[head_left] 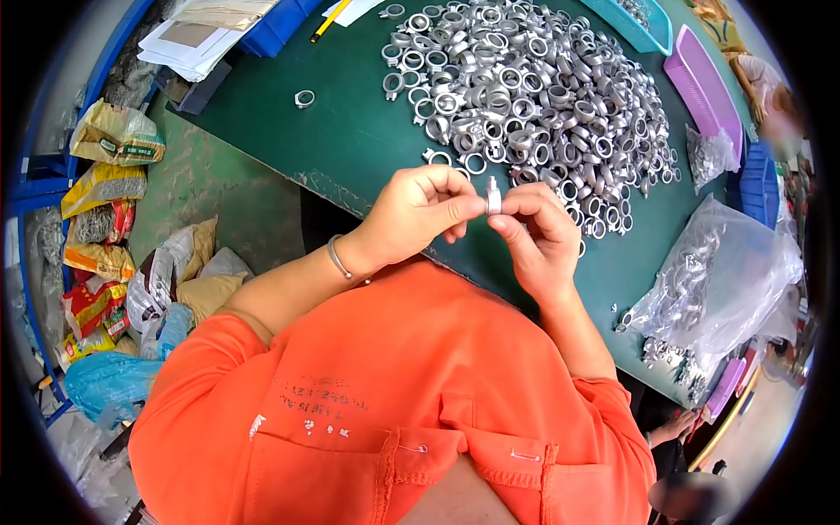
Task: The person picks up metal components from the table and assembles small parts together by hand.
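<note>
Near the table's front edge, a small silver metal ring (494,201) is held up, seen almost edge-on with a narrow stub pointing upward. My left hand (427,208), with a bangle on its wrist, pinches the ring's left side between thumb and forefinger. From the other side my right hand (541,232) grips it with thumb and fingertips. Fingers cover part of the ring. Just beyond both hands spreads a large heap of similar metal rings (516,96), many with a small lug on the rim.
A lone ring (304,99) lies on the green table (350,114) at left. A turquoise basket (643,26), a pink basket (700,83) and a plastic bag of parts (713,271) line the right. Several sacks (109,188) stand on the left. Another person's hand (672,429) shows lower right.
</note>
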Demonstrator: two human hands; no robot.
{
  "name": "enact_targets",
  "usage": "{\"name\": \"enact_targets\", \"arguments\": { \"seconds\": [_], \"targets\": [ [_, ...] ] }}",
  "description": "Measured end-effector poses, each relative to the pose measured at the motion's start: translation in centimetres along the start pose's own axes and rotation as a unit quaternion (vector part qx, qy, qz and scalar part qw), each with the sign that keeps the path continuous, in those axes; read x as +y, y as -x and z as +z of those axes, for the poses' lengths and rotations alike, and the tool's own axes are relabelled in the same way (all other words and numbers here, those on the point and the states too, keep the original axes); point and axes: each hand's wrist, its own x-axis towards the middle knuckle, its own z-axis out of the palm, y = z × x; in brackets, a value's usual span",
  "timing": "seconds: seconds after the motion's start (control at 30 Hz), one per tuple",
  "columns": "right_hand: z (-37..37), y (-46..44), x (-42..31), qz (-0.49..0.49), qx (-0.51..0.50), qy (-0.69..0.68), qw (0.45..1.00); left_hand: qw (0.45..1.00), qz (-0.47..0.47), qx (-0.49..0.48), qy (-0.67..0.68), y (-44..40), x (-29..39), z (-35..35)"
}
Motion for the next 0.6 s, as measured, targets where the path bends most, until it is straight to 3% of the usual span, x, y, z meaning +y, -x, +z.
{"name": "enact_targets", "arguments": {
  "seconds": [0.03, 0.1, 0.13, 0.2, 0.27, 0.33, 0.37, 0.4, 0.43, 0.6],
  "targets": [
    [0.1, 0.1, -0.1, 0.0, 0.0, 0.0, 1.0, 0.999, -0.039, -0.011, 0.0, 0.0, 0.0, -0.1],
    [0.3, 0.3, -0.4, 0.129, 0.01, -0.109, 0.986, 0.999, -0.042, -0.005, 0.026, 0.1, 0.2, 0.3],
    [0.3, 0.2, -0.3, 0.128, 0.01, -0.109, 0.986, 0.998, -0.043, 0.0, 0.052, 0.1, 0.3, 0.5],
    [0.1, -0.1, -0.3, -0.018, -0.03, 0.034, 0.999, 0.999, -0.035, 0.003, 0.025, 0.0, 0.5, 0.6],
    [0.2, -0.2, -0.4, -0.051, -0.036, 0.055, 0.997, 1.0, -0.027, 0.006, -0.002, 0.1, 0.5, 0.6],
    [0.3, 0.2, 0.0, 0.006, -0.013, -0.008, 1.0, 0.997, 0.058, 0.007, -0.05, 0.2, 0.3, 0.4],
    [0.4, 0.7, -0.1, 0.115, 0.004, -0.132, 0.985, 0.997, 0.058, 0.007, -0.05, 0.1, -0.1, 0.3],
    [0.2, 0.7, 0.0, 0.147, -0.002, -0.16, 0.976, 0.99, 0.11, 0.008, -0.092, 0.1, -0.5, 0.2],
    [0.2, 0.6, 0.0, 0.169, 0.01, -0.194, 0.966, 0.978, 0.16, 0.009, -0.133, 0.0, -0.7, 0.2],
    [0.2, 0.0, -0.5, 0.228, 0.004, -0.28, 0.933, 0.961, 0.197, -0.008, -0.193, 0.4, -0.1, 0.6]
  ]
}}
